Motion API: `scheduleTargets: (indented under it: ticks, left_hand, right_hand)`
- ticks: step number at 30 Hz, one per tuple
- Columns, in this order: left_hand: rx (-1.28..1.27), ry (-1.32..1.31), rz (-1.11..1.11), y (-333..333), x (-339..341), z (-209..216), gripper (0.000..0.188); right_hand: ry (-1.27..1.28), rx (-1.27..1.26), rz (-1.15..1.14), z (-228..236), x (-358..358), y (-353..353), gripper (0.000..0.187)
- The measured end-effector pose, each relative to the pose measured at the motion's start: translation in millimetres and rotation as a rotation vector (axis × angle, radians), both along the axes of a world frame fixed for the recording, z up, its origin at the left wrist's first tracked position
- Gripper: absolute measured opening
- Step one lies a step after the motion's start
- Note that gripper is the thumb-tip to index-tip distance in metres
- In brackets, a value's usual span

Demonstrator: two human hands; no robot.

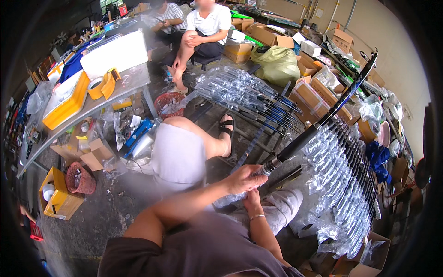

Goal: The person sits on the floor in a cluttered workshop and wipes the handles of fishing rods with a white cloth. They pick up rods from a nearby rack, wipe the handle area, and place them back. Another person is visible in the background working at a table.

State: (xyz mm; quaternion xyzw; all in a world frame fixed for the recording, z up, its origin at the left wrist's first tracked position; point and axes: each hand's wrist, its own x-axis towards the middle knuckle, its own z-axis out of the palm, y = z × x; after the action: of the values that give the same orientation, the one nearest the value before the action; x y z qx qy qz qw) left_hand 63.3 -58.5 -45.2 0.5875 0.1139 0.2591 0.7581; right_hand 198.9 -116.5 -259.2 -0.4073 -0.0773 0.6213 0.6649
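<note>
A black and blue fishing rod slants up from my lap toward the far right, its guides near the top end. Around its lower part, just below the metal reel seat, my left hand is closed. Directly beneath, my right hand is closed at the rod's butt, where a clear plastic sleeve shows beside the fingers. The sleeve covers the lower end, and the hands partly hide it. On my right lies a row of plastic-wrapped rods; a second bundle of wrapped rods rests on a rack ahead.
At left stands a metal table with a yellow-sided box and tape rolls. Red baskets and a yellow carton sit on the floor. Two people sit ahead. Cardboard boxes and a green sack line the right.
</note>
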Motion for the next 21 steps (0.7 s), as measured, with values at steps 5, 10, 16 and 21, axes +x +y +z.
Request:
scheduleTargets:
  ticks: [5,10,16,21]
  left_hand:
    - [0.027,0.03,0.034,6,-3,9,0.019]
    - [0.129,0.026,0.141,18,-6,12,0.02]
    - [0.011,0.028,0.106,37,4,13,0.019]
    - [-0.218,0.092,0.245,51,-9,-22,0.018]
  right_hand:
    - [-0.022,0.047,0.096,-14,0,9,0.036]
    - [-0.058,0.052,0.163,-11,-8,15,0.045]
    - [0.05,-0.029,0.101,-22,-6,15,0.039]
    - [-0.009,-0.11,0.168,-6,-10,15,0.03]
